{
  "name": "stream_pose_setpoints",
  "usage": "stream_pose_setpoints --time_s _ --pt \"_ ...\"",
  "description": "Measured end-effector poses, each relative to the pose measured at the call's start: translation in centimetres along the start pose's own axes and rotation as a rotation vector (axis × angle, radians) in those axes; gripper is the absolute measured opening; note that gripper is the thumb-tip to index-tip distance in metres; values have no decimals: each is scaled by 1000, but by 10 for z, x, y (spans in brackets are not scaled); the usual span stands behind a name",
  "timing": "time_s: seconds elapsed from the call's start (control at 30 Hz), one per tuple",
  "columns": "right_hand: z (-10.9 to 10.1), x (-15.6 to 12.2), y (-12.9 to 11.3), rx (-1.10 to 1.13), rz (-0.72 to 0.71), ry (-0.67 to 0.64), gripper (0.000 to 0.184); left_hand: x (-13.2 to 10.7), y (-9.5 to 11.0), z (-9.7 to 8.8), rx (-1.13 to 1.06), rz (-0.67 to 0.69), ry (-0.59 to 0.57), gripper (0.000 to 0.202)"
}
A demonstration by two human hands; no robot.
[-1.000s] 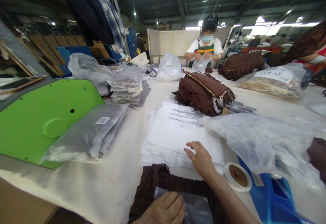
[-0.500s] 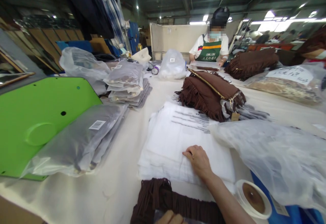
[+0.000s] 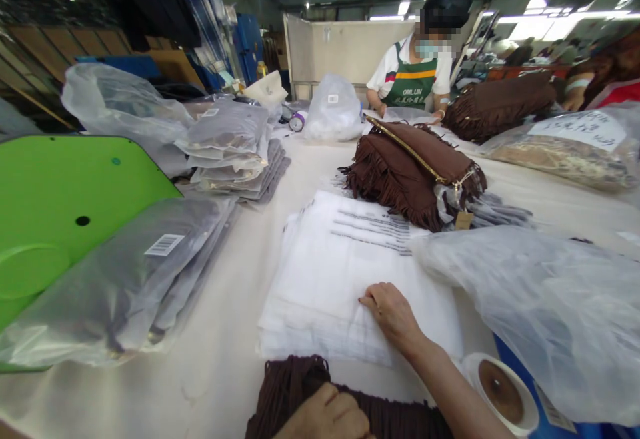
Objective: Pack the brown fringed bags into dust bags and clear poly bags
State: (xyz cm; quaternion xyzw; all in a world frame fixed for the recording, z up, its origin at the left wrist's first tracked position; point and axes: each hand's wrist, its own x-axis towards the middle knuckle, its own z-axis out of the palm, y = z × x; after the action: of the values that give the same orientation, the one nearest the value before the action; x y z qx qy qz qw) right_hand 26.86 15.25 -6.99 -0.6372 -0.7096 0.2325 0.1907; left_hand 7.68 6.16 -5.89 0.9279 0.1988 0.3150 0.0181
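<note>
Right hand [image 3: 393, 312]: thumb and fingertips drawn together at the white, black-printed stack of thin plastic sheets [image 3: 340, 286] — whether a sheet is pinched cannot be told.
Left hand [image 3: 330, 416]: fingers curled over the dark brown fringed article [image 3: 287, 389] — hold unclear.
Fringed article: lower edge, nearer than the stack.

My left hand [image 3: 327, 416] could pass leftward over bare desk [image 3: 227, 292] | brown bags [image 3: 400, 176] block ahead | roll [image 3: 500, 392], plastic [image 3: 535, 306] crowd right
</note>
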Motion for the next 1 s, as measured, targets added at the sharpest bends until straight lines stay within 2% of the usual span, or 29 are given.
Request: stream_pose_setpoints --time_s 0.07,0.13,0.2,0.3,0.37,0.53,0.6,0.77,0.9,1.0 --pt "-6 5 1 45 19 -60 13 17 -20 -17 -22 -86 -72 11" --pt "-14 10 2 102 50 -131 16 32 -43 -26 39 -207 -165 18" --pt "-22 15 2 159 76 -199 20 44 -64 -24 120 -282 -233 31" --pt "-30 21 2 234 88 -266 23 56 -83 -6 155 -280 -323 46" --pt "-33 23 2 278 87 -291 23 62 -88 5 164 -240 -361 50" --pt "-35 27 7 365 80 -321 25 70 -95 12 314 -106 -370 15" --pt "-35 26 7 381 71 -308 27 69 -99 11 331 -84 -370 13" --pt "-39 4 -4 356 41 -199 27 67 -104 13 334 -190 -345 19" --pt "-38 -24 -10 126 -48 -100 41 67 -104 14 298 -261 -359 20" --pt "-31 -33 0 45 -14 -65 29 63 -103 12 228 -263 -390 10"
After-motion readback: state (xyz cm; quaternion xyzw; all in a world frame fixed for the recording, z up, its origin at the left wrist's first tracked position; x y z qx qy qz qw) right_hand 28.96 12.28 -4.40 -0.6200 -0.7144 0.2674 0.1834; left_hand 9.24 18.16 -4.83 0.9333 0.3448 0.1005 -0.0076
